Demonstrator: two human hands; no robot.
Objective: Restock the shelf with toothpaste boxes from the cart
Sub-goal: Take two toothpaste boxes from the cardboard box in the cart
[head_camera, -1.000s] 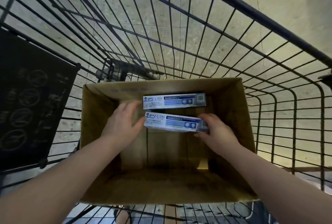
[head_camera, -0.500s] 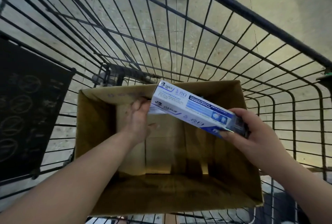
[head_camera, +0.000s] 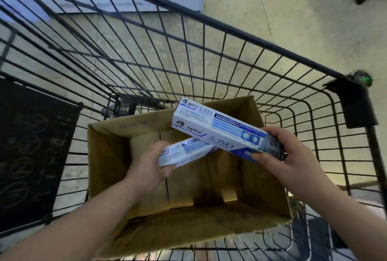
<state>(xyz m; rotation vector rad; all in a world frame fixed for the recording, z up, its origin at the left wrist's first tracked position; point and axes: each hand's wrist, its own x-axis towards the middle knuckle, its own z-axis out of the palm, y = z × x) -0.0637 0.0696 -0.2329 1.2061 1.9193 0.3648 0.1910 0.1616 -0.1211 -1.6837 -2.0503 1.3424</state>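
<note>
— Cardboard, brown and creased: that is the open carton point(head_camera: 134, 177) low in the middle of the frame, sitting inside the black wire cart point(head_camera: 230, 68). What is in the hands?

— One toothpaste box each. The right hand point(head_camera: 278, 162) pinches the upper toothpaste box point(head_camera: 219, 131) at its right end, fingers wrapped over the top edge and thumb beneath, so the box juts up and to the left above the carton. The left hand point(head_camera: 155, 162) is curled around the left end of the lower toothpaste box point(head_camera: 188, 149), which lies partly under the first; whether the two touch I cannot tell.

— How will they handle?

— Light, I judge, since one end grip carries each. They are long, square-edged cartons of thin glossy card, white and blue; the lower one shows a sheen. Stiff enough along their length, but the walls would likely dent under a hard squeeze, and the smooth finish could slip. Holding nearer the middle, across the narrow faces, would steady them for shelving.

— Anything left in the carton?

— Its visible floor shows only folded flaps. Through the wires is a speckled pale floor; a dark panel point(head_camera: 31, 156) with faint round symbols hangs at the left of the frame. No shelf is in view.
</note>
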